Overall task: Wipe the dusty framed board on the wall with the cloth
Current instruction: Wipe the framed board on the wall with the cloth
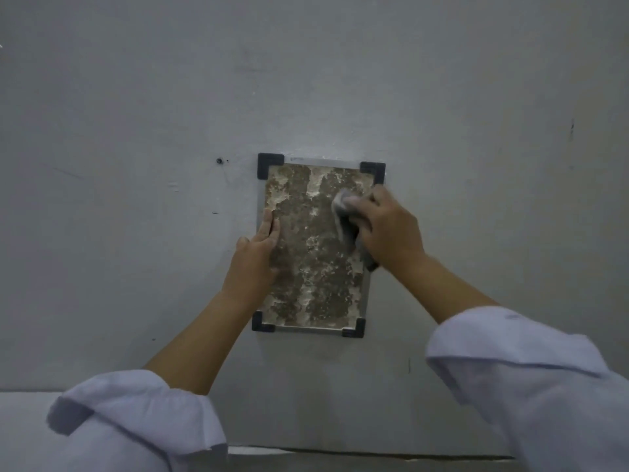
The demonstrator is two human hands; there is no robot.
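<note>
A small framed board hangs on the grey wall, with a silver frame and black corner caps. Its face is covered in patchy brown and pale dust. My right hand grips a grey cloth and presses it against the board's upper right part. My left hand rests flat on the board's left edge with straight fingers. The cloth is blurred and partly hidden under my right fingers.
The grey wall fills the view. A small dark screw hole sits left of the board's top corner. A ledge or floor edge runs along the bottom. Both my forearms wear rolled-up light sleeves.
</note>
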